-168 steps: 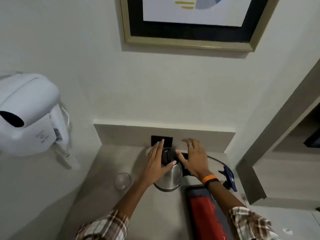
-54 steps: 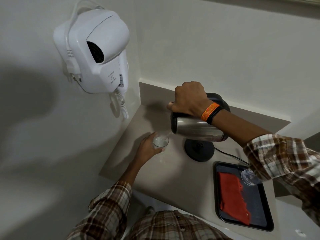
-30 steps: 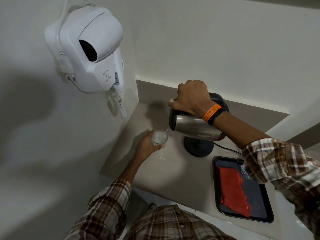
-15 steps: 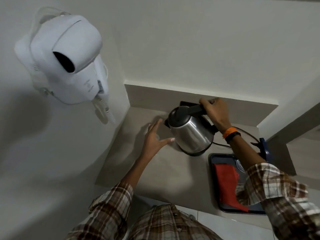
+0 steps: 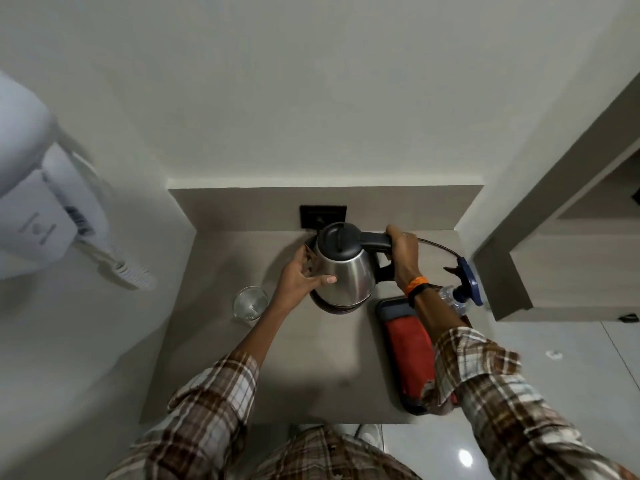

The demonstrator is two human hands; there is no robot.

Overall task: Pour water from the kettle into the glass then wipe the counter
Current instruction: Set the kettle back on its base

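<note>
The steel kettle [image 5: 348, 275] with a black lid stands upright on its base at the back of the beige counter [image 5: 311, 368]. My right hand [image 5: 403, 254] is closed around its black handle. My left hand [image 5: 299, 277] is pressed against the kettle's left side, thumb across the steel. The clear glass [image 5: 250, 303] holds some water and stands alone on the counter, left of the kettle, a little apart from my left wrist. A red cloth [image 5: 414, 355] lies in a black tray [image 5: 388, 306] on the right, partly under my right sleeve.
A blue-topped spray bottle [image 5: 464, 285] lies just right of the tray. The kettle's cord runs to a black wall socket [image 5: 322, 216]. A white wall-mounted hair dryer [image 5: 45, 216] hangs on the left wall. A cabinet edge rises at the right.
The pouring has ended: the kettle has come back upright onto its base. My left hand has let go of the glass and moved to the kettle's side. The view has tilted down.
</note>
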